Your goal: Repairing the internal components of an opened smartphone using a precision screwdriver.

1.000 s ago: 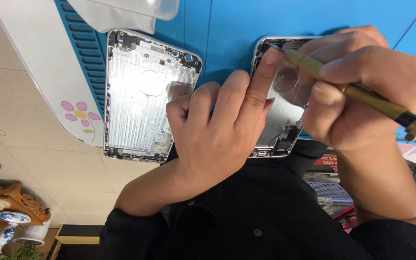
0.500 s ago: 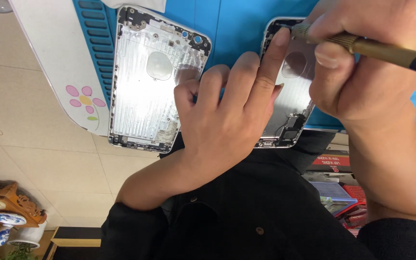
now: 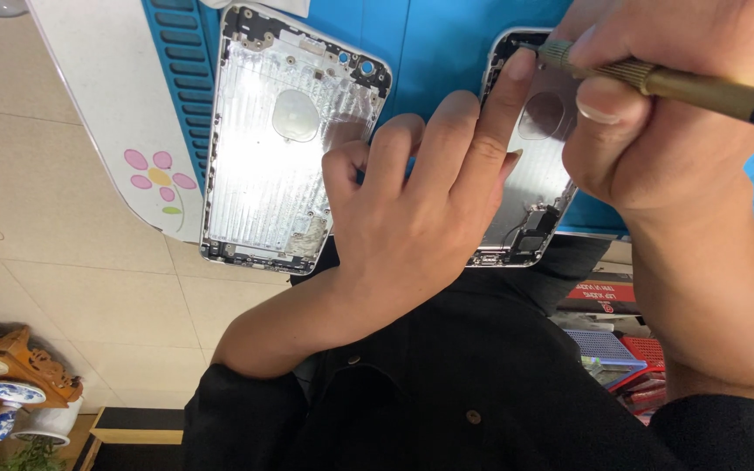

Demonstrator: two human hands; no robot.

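My left hand (image 3: pixel 421 218) lying fingers spread across the right phone shell (image 3: pixel 538 148) on the blue mat (image 3: pixel 429 35), forefinger pressing its top corner, my right hand (image 3: pixel 656 105) pinching a brass screwdriver (image 3: pixel 682 83) there, second shell (image 3: pixel 285 139) lying just beside.

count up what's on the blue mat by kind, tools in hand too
Phone back housings: 2, a bare one lying free and another under the left hand.
Screwdrivers: 1, a brass-handled screwdriver held in the right hand, tip at the second housing's top corner.
Total: 3
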